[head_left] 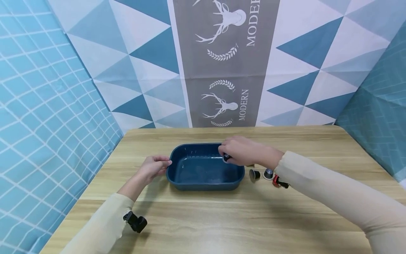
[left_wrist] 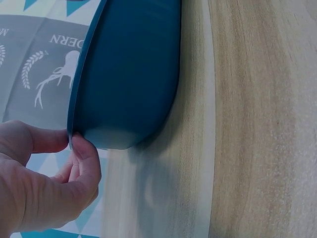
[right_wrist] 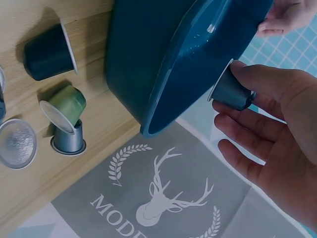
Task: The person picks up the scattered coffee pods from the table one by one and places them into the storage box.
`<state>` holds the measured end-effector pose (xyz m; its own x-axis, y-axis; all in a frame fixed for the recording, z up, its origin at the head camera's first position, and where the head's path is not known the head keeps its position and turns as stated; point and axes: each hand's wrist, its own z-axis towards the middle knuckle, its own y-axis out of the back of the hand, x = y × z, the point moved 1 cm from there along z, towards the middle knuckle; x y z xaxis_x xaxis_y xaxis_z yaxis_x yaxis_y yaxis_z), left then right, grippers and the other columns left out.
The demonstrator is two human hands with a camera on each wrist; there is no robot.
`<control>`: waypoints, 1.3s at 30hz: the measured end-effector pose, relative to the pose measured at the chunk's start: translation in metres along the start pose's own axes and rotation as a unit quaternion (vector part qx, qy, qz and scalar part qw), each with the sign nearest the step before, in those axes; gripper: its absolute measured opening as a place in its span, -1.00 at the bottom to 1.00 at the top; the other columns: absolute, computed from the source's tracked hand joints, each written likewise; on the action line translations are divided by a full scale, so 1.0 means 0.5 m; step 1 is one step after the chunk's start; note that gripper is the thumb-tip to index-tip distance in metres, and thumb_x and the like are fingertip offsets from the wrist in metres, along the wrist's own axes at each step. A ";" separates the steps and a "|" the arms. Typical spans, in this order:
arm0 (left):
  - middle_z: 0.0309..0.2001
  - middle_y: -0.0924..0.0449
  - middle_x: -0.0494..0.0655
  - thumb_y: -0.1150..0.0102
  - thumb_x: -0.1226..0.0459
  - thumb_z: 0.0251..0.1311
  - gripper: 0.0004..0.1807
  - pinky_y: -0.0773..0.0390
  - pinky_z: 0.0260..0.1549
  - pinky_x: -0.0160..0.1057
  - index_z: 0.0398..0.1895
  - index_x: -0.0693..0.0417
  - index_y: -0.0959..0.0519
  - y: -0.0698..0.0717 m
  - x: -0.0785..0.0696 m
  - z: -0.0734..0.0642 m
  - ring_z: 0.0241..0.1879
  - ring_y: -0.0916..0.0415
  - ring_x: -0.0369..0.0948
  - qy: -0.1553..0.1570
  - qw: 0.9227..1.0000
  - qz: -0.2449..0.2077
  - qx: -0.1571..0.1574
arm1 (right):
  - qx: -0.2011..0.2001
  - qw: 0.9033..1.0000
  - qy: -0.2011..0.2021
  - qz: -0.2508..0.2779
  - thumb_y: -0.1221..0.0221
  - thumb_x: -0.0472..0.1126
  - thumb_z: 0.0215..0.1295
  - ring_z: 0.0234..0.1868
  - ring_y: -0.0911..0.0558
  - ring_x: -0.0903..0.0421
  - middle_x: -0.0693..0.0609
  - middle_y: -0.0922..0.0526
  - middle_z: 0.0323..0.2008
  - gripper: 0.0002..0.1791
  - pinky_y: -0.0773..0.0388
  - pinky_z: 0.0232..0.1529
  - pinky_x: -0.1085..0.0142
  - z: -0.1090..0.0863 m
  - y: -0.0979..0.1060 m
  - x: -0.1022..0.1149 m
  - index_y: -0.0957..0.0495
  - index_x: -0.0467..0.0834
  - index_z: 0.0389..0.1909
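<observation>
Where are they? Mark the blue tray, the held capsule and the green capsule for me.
Blue tray [head_left: 203, 170], head view: its bare inner floor.
Held capsule [right_wrist: 230, 91], right wrist view: its side wall.
Green capsule [right_wrist: 71, 104], right wrist view: its green side wall.

Stretches wide as a pale wood-grained tabletop [head_left: 203, 225] with rounded far corners. Carries, near the middle, a deep blue rectangular basin [head_left: 206, 187] with rounded corners. Just right of it, bears small cup-shaped items: a dark capsule [right_wrist: 47, 52] on its side, a dark blue capsule [head_left: 268, 172], apparently a red capsule [head_left: 275, 180], partly hidden, a tilted green capsule [right_wrist: 73, 102] overlapping a silver-blue capsule [right_wrist: 69, 140] standing rim-down, and a round silver foil disc [right_wrist: 18, 144].
</observation>
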<state>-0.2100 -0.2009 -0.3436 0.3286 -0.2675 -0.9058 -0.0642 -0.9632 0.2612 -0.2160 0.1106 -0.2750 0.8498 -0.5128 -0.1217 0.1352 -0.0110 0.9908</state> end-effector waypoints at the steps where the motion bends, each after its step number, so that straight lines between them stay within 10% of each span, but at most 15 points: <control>1: -0.26 -0.51 -0.12 -0.13 0.37 0.33 -0.64 -0.62 -0.31 -0.47 0.11 0.42 -0.42 0.001 0.001 0.000 -0.38 -0.50 -0.40 0.001 1.000 0.002 0.000 | 0.002 1.000 0.000 -0.001 -0.31 -0.22 0.23 -0.27 -0.53 0.08 0.03 -0.63 -0.35 -0.87 -0.54 -0.13 0.18 0.004 -0.001 0.000 -0.57 -0.13 -0.26; 39: -0.03 -0.52 0.05 -0.13 0.36 0.33 -0.60 -0.65 -0.23 -0.44 0.18 0.39 -0.43 -0.003 0.008 -0.004 -0.23 -0.53 -0.29 0.002 1.000 0.014 -0.017 | 0.047 0.999 -0.003 -0.003 -0.28 -0.15 0.28 -0.08 -0.62 0.04 0.00 -0.70 -0.15 -0.81 -0.59 -0.04 0.19 0.137 -0.004 0.027 -0.59 -0.12 -0.15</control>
<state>-0.2065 -0.2005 -0.3469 0.3306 -0.2946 -0.8966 -0.0418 -0.9537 0.2979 -0.2396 0.0450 -0.2743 0.8460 -0.5178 -0.1275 0.0920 -0.0938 0.9913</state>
